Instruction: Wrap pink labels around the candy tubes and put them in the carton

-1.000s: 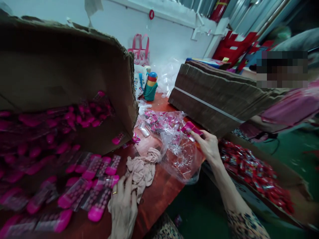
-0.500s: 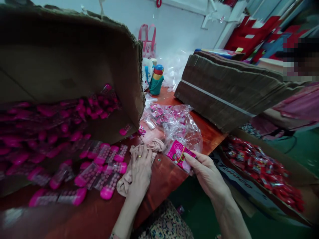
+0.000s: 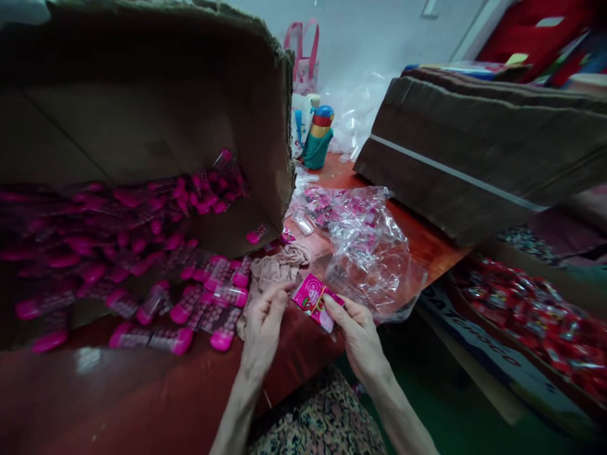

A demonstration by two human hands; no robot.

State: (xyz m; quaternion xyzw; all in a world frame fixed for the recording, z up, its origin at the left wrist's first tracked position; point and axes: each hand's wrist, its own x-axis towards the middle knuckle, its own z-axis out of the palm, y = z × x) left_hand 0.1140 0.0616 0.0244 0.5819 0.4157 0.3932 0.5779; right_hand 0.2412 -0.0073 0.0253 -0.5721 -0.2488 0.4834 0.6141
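My right hand (image 3: 353, 325) is closed on a bundle of pink printed cards (image 3: 313, 299) with a yellow band round it, above the table's front edge. Just left of the cards, my left hand (image 3: 265, 316) has its fingers drawn together near the bundle's corner; whether anything is between them is too small to make out. A crumpled beige cloth (image 3: 275, 268) lies behind my left hand. Beyond the cards is a clear plastic bag (image 3: 365, 246) with pink pieces in it. Pink-capped tubes of small balls (image 3: 222, 294) lie to the left of the cloth.
A large open carton (image 3: 265, 126) with many pink tubes stands at the left. Tied flat cardboard (image 3: 465, 145) leans at the right, above a box of red packets (image 3: 535, 316). A bottle in a teal sleeve (image 3: 318, 139) stands at the back.
My left hand has lifted off the cloth and its fingers have closed beside the cards. The view has shifted, and the cards in my right hand appear further left.
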